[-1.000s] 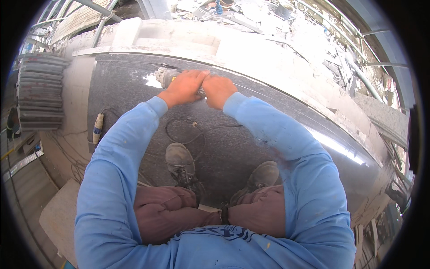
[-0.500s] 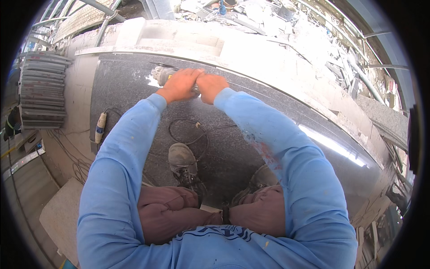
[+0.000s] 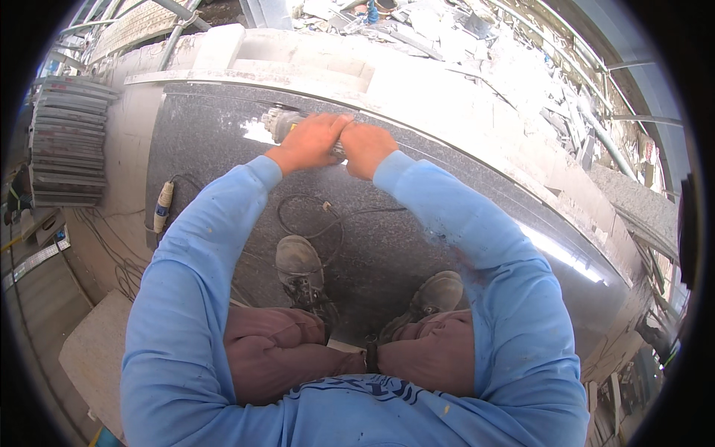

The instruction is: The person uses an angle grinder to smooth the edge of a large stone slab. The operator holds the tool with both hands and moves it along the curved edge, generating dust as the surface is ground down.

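Observation:
My left hand [image 3: 311, 141] is wrapped round the body of an angle grinder [image 3: 278, 124], just behind its metal head. Close beside it, my right hand [image 3: 368, 150] grips the rear of the tool, most of which the fingers cover. The grinder lies low over the far part of a dark speckled stone slab [image 3: 216, 164], its disc at the slab's far edge strip and hard to make out. A pale line runs along that edge. Both my boots [image 3: 299, 261] rest on the slab as I squat.
A black power cord [image 3: 344, 217] loops on the slab before my boots. A cable connector [image 3: 163, 205] lies at the slab's left edge. Stacked stone strips [image 3: 71, 145] stand at the left. Broken stone pieces [image 3: 417, 37] and metal poles [image 3: 605, 145] fill the far side.
Both hands and the grinder have shifted a little to the right along the slab's far edge. My right boot shows more fully now.

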Demonstrator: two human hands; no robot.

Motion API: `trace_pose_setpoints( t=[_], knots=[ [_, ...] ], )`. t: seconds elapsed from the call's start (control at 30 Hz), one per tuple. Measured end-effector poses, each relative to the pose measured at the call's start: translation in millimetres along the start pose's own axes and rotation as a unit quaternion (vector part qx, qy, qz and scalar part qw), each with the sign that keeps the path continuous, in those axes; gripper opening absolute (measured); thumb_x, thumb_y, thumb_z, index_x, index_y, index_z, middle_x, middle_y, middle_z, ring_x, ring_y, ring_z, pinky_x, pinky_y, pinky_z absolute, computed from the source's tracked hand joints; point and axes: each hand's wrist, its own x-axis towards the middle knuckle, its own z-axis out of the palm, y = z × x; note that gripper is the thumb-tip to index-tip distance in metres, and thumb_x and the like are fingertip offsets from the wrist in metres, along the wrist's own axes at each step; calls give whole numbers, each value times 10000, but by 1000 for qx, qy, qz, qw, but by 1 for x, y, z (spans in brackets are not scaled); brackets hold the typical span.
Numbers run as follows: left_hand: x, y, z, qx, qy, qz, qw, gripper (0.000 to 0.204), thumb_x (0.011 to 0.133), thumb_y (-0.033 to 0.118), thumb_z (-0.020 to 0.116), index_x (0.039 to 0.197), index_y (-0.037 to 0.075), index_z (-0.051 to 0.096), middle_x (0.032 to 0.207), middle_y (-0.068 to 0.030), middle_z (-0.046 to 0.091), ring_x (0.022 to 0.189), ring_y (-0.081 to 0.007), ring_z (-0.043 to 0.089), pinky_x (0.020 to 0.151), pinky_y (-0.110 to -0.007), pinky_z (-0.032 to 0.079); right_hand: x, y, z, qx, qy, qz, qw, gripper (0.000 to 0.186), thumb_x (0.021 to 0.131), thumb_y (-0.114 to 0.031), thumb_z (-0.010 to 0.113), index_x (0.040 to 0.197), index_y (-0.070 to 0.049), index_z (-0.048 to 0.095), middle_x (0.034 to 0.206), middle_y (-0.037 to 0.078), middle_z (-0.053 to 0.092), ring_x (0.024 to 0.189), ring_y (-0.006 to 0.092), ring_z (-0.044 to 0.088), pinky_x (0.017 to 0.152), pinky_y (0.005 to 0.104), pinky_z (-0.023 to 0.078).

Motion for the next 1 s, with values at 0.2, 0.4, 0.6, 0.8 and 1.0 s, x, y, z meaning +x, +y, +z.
trace_pose_setpoints(
  t=[0.2, 0.4, 0.6, 0.8, 1.0],
  knots=[
    [0, 0, -1, 13, 0, 4, 1000, 857, 721, 222, 872, 1436, 85, 420, 1257, -155, 614, 1197, -342, 577, 1047, -456, 446, 3, -3, 1, -6, -9, 15, 1000, 330, 812, -59, 728, 1123, 28, 660, 1096, 191, 717, 1065, 326, 700, 877, 428, 588],
    [-4, -17, 2, -2, 4, -17, 1000, 886, 679, 123, 864, 1445, 118, 418, 1281, -148, 601, 1197, -366, 570, 1023, -477, 471, 23, -5, 14, -2, 3, 6, 1000, 309, 806, -69, 733, 1097, 15, 672, 1081, 181, 721, 1039, 326, 707, 861, 425, 589],
    [-9, -29, 1, -8, -1, -28, 1000, 885, 689, 136, 858, 1454, 121, 412, 1318, -158, 589, 1233, -371, 553, 1050, -477, 457, 38, -13, 21, -11, 14, 13, 1000, 290, 807, -76, 733, 1085, -5, 693, 1077, 165, 730, 1027, 322, 714, 840, 425, 598],
    [-6, -10, -6, -12, 5, -23, 1000, 895, 689, 150, 868, 1459, 121, 412, 1319, -161, 590, 1222, -379, 558, 1051, -484, 455, 19, -7, 6, 1, -6, 8, 1000, 289, 807, -70, 730, 1080, 16, 693, 1080, 187, 720, 1016, 330, 714, 842, 425, 598],
    [1, 10, 1, -7, 12, 25, 1000, 912, 680, 147, 874, 1458, 100, 402, 1284, -160, 601, 1189, -373, 577, 1043, -481, 458, -9, 4, 6, -11, 10, 5, 1000, 287, 784, -61, 737, 1048, 26, 666, 1060, 203, 712, 1006, 347, 705, 862, 428, 581]
  ],
)
